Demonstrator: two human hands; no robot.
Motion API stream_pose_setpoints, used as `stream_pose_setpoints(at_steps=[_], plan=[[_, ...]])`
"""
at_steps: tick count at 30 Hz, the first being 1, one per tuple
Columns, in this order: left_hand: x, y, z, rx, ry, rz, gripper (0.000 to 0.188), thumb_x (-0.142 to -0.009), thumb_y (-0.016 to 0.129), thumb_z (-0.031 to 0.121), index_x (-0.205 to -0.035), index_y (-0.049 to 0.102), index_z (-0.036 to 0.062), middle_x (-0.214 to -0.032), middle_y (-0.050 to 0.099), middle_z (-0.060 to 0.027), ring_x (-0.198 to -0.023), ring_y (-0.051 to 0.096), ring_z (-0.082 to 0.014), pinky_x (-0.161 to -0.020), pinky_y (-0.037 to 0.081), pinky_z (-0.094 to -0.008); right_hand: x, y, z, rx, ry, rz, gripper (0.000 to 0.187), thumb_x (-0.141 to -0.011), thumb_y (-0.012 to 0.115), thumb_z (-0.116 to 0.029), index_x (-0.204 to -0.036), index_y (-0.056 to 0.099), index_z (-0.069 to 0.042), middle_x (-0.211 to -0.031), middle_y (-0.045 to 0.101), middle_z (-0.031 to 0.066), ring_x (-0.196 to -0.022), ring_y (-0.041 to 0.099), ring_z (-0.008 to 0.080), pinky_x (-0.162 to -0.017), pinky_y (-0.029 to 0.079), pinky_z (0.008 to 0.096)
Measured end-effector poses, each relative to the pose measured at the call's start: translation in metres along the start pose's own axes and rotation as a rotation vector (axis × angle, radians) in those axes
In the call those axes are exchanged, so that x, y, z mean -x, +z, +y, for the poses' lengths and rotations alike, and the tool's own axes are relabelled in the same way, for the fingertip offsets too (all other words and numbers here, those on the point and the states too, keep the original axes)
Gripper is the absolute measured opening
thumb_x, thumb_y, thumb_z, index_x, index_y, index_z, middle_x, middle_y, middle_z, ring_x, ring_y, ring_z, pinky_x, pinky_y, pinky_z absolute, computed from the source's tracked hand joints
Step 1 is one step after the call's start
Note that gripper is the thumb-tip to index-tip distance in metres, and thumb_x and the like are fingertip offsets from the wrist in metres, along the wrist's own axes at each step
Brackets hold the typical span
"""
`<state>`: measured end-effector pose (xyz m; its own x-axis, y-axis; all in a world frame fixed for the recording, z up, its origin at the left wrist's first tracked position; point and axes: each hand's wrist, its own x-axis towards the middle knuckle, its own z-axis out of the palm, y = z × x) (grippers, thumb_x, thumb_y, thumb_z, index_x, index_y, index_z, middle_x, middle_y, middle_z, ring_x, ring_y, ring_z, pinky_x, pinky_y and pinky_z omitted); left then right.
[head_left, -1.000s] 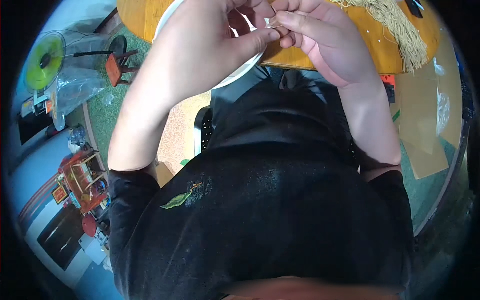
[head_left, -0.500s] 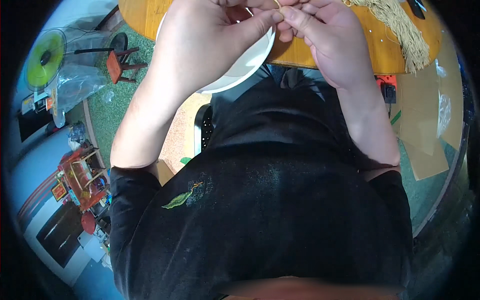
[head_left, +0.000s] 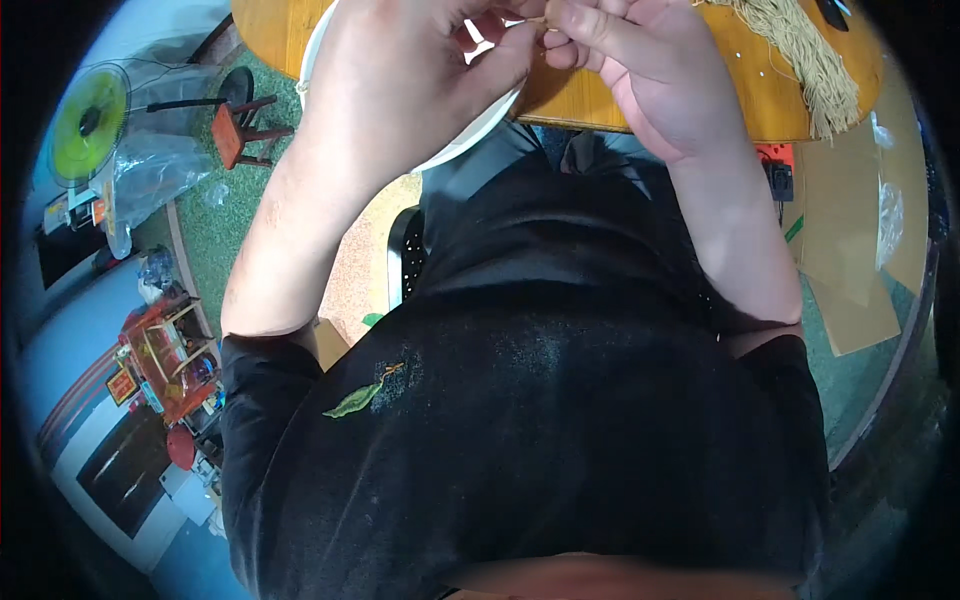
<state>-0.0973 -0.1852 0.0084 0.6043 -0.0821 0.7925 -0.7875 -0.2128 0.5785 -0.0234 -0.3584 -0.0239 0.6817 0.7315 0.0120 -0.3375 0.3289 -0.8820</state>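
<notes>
My left hand (head_left: 410,75) and my right hand (head_left: 640,60) meet at the top edge of the head view, above a white bowl (head_left: 470,135) on an orange-brown wooden table (head_left: 580,100). The fingertips of both hands pinch one small thin pale piece (head_left: 545,18) between them; it is too small to tell what it is. A bundle of tan fibrous strands (head_left: 800,55) lies on the table just right of my right hand. My black-shirted torso fills the lower half of the view.
A green fan (head_left: 90,120) with a plastic bag beside it stands at the left, next to a small red stool (head_left: 235,135) on green flooring. Flat cardboard pieces (head_left: 850,250) lie at the right. A black chair edge (head_left: 403,255) shows beneath me.
Both hands have drifted upward toward the top edge while staying pinched together; the bowl and table have slid up with them as the view tilted.
</notes>
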Motion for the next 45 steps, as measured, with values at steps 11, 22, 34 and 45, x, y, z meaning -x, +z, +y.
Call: stream_pose_setpoints(at_steps=[11, 22, 34, 45], plan=[[-0.020, 0.001, 0.054, -0.657, -0.736, -0.243, 0.009, -0.086, 0.077, 0.002, -0.089, 0.070, -0.0028, -0.079, 0.067, -0.0109, -0.068, 0.069, -0.0184, -0.062, 0.054, -0.0289, -0.008, -0.016, 0.018, 0.000, -0.432, -0.235, 0.018, -0.094, 0.071, 0.001, -0.109, 0.061, 0.003, -0.094, 0.072, 0.0097, -0.082, 0.070, 0.0145, -0.072, 0.057, 0.0251], [-0.018, 0.001, 0.053, -0.773, -0.634, -0.308, 0.009, -0.089, 0.073, 0.004, -0.086, 0.067, -0.0010, -0.074, 0.064, -0.0140, -0.063, 0.065, -0.0291, -0.058, 0.049, -0.0376, 0.002, -0.004, -0.020, 0.338, -0.172, 0.004, 0.015, -0.088, 0.077, 0.005, -0.099, 0.067, 0.005, -0.089, 0.073, 0.0086, -0.079, 0.070, 0.0108, -0.072, 0.057, 0.0221], [-0.022, 0.004, 0.059, -0.679, -0.765, -0.304, 0.010, -0.091, 0.070, 0.008, -0.091, 0.064, 0.0002, -0.078, 0.063, -0.0155, -0.069, 0.064, -0.0334, -0.063, 0.049, -0.0403, 0.016, 0.012, -0.037, 0.961, -0.432, 0.049, 0.014, -0.081, 0.080, 0.002, -0.092, 0.072, -0.001, -0.085, 0.073, 0.0063, -0.071, 0.068, 0.0107, -0.063, 0.054, 0.0245], [-0.020, 0.007, 0.061, -0.436, -0.828, -0.291, 0.011, -0.098, 0.068, 0.006, -0.100, 0.059, 0.0019, -0.083, 0.061, -0.0075, -0.074, 0.063, -0.0186, -0.067, 0.051, -0.0301, 0.004, -0.023, 0.023, 1.199, -1.407, 0.021, 0.039, -0.072, 0.089, 0.006, -0.102, 0.068, -0.004, -0.106, 0.076, 0.0134, -0.092, 0.076, 0.0262, -0.079, 0.063, 0.0318]])
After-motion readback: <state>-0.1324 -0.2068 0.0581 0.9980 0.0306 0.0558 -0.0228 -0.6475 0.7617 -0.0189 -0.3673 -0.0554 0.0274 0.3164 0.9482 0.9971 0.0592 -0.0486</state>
